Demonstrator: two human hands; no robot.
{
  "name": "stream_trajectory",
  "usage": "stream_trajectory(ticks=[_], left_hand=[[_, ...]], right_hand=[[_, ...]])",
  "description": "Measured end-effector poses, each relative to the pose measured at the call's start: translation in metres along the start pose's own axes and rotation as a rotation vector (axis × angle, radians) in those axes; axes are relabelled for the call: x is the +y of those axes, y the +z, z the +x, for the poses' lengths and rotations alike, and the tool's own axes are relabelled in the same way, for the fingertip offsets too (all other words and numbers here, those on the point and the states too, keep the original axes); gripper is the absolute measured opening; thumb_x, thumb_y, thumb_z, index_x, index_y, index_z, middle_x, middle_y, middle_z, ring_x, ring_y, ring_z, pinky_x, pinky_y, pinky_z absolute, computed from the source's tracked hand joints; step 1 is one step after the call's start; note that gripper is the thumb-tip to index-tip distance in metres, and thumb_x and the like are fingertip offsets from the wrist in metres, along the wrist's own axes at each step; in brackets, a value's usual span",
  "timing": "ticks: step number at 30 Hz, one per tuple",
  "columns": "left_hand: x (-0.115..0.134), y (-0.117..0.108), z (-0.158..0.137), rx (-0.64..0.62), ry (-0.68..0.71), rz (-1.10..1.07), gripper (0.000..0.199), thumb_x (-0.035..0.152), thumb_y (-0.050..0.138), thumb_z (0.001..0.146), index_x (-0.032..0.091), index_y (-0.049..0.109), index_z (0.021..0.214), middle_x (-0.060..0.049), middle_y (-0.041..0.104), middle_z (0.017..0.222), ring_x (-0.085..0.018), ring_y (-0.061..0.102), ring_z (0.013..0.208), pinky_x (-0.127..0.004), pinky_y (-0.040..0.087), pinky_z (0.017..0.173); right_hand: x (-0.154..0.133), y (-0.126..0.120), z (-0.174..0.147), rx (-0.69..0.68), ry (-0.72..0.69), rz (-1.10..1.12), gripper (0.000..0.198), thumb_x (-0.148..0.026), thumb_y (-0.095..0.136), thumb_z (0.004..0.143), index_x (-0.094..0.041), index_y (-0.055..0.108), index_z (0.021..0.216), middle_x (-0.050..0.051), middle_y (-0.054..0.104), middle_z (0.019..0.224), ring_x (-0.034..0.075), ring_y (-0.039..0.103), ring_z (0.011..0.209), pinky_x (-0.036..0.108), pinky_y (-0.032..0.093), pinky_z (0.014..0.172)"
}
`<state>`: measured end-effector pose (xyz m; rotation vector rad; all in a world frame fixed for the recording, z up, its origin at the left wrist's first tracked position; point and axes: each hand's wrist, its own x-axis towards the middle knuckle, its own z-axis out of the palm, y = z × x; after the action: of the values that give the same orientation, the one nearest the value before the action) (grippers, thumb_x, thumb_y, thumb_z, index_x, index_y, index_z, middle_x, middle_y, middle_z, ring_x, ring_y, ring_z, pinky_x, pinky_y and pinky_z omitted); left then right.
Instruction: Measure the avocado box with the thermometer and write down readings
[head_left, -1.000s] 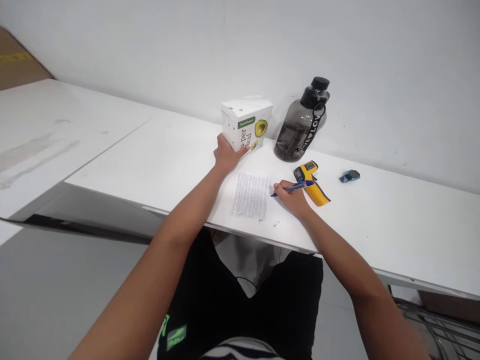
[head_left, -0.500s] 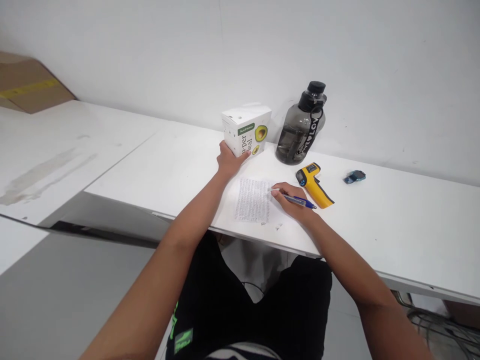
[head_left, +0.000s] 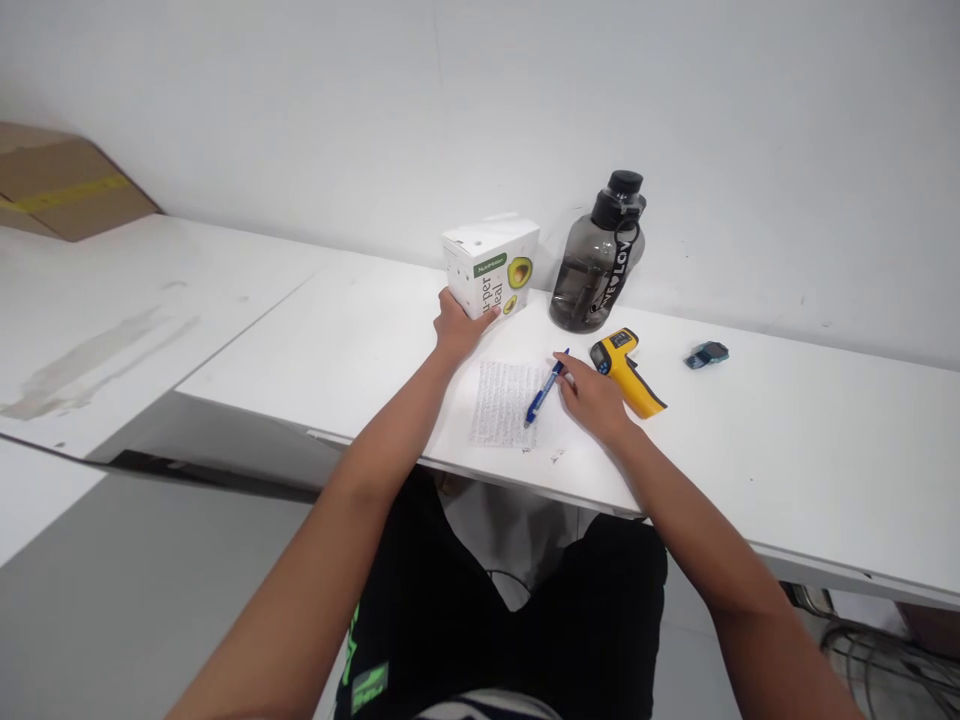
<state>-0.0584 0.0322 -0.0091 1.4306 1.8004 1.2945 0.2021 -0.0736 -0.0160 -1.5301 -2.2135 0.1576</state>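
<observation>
My left hand (head_left: 459,325) is wrapped round the lower part of a white box (head_left: 491,265) with avocado pictures, its thumb across the front. The box stands on the table, slightly tilted in view. My right hand (head_left: 596,395) has its fingertips closed on the upper end of a blue pen (head_left: 546,390). The pen slants across the right part of a sheet of handwriting (head_left: 501,405), its lower end towards me. Close beyond my right hand lies a yellow infrared thermometer (head_left: 630,375).
A dark, see-through water bottle (head_left: 596,265) stands by the wall behind the thermometer. A small teal and black object (head_left: 706,354) lies to the right on the white table (head_left: 795,440). At the far left is a cardboard box (head_left: 71,185). Cables (head_left: 885,660) hang below at right.
The pen has turned from pointing back over my right hand to lying slanted across the sheet. My right fingers have shifted to its upper end. My left hand stays on the box.
</observation>
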Motion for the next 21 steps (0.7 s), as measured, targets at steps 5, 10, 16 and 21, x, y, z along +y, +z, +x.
stream_trajectory(ticks=[5, 10, 16, 21], left_hand=[[-0.002, 0.001, 0.001, 0.021, 0.012, -0.014, 0.082, 0.057, 0.089, 0.068, 0.030, 0.038, 0.127, -0.014, 0.063, 0.144, -0.044, 0.059, 0.139, -0.068, 0.042, 0.119], [-0.007, 0.004, 0.003, 0.032, 0.025, -0.084, 0.082, 0.063, 0.089, 0.070, 0.029, 0.041, 0.127, -0.016, 0.063, 0.142, -0.045, 0.059, 0.137, -0.069, 0.044, 0.117], [-0.012, 0.007, 0.008, 0.088, 0.062, -0.310, 0.075, 0.063, 0.087, 0.077, 0.026, 0.045, 0.126, -0.018, 0.060, 0.144, -0.038, 0.059, 0.139, -0.059, 0.047, 0.120], [-0.010, 0.008, 0.010, 0.189, 0.089, -0.539, 0.073, 0.075, 0.082, 0.077, 0.025, 0.048, 0.119, -0.015, 0.064, 0.135, -0.032, 0.064, 0.131, -0.051, 0.052, 0.117]], right_hand=[[-0.001, -0.019, 0.005, 0.108, 0.185, -0.184, 0.044, -0.027, 0.047, 0.102, -0.019, 0.066, 0.141, 0.016, 0.076, 0.123, 0.036, 0.064, 0.118, 0.054, 0.043, 0.103], [0.011, -0.044, 0.003, 0.097, 0.551, -0.387, 0.051, -0.050, 0.054, 0.099, -0.012, 0.065, 0.131, 0.025, 0.063, 0.136, 0.042, 0.052, 0.126, 0.060, 0.034, 0.105], [0.017, -0.050, 0.003, -0.166, 0.674, -0.351, 0.070, -0.070, 0.050, 0.098, -0.010, 0.060, 0.132, 0.023, 0.061, 0.134, 0.041, 0.054, 0.128, 0.055, 0.038, 0.106], [0.012, -0.046, 0.007, -0.151, 0.675, -0.313, 0.063, -0.067, 0.051, 0.100, -0.010, 0.059, 0.127, 0.021, 0.061, 0.129, 0.035, 0.064, 0.116, 0.044, 0.046, 0.093]])
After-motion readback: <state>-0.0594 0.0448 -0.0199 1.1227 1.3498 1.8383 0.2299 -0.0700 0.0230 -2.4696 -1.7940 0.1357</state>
